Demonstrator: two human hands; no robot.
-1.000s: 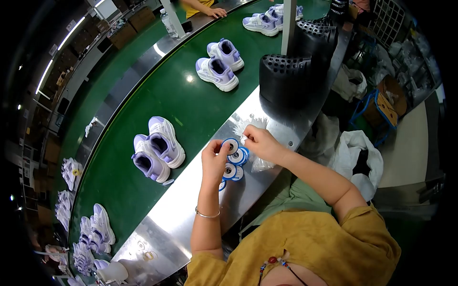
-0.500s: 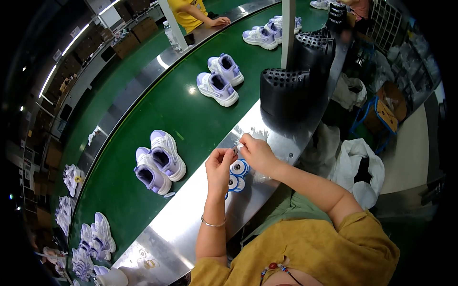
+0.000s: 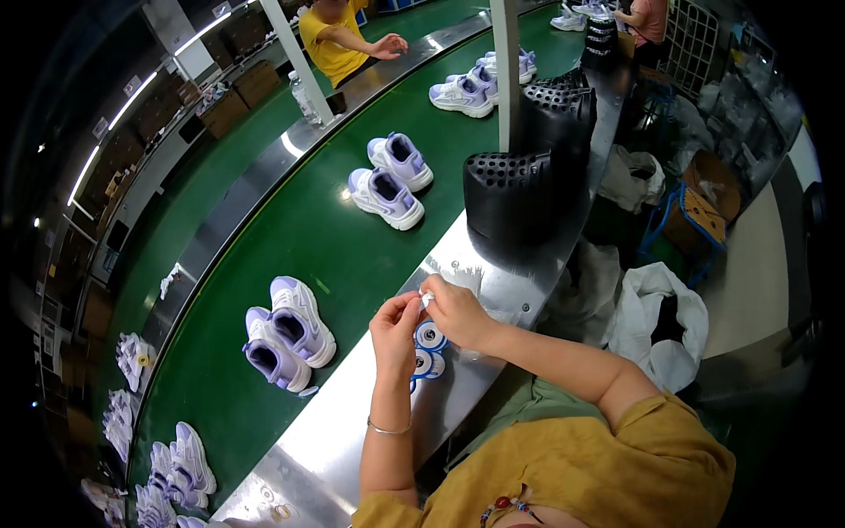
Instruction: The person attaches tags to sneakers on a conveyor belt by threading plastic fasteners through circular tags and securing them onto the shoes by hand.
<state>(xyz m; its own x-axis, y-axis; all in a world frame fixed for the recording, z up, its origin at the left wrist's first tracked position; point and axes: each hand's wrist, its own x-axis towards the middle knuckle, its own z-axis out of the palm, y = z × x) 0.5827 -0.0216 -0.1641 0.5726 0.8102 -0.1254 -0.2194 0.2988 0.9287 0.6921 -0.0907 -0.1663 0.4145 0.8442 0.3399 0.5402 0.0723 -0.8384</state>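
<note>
My left hand [image 3: 395, 334] and my right hand [image 3: 459, 315] meet above the steel ledge, thumbs and fingertips pinched close together. Between the fingertips shows a small white piece [image 3: 428, 299], held by my right hand; its kind is too small to make out. Whatever the left fingers pinch is hidden. Just below the hands lie several blue-and-white rolls [image 3: 429, 336], partly stacked. Beyond my right hand, a bunch of thin clear plastic strips [image 3: 464, 278] rests on the metal.
White-and-purple sneakers [image 3: 290, 330] stand in pairs along the green conveyor belt [image 3: 255, 238]. Black perforated machine housings [image 3: 510, 198] and a post [image 3: 505, 79] rise ahead. A white sack [image 3: 660, 299] is at right. A person in yellow [image 3: 334, 40] sits across the belt.
The view has shifted, so the nearby shoes and hands appear lower. My fingertips have drawn closer together, and the small dark disc seen at the left fingers is now hidden.
</note>
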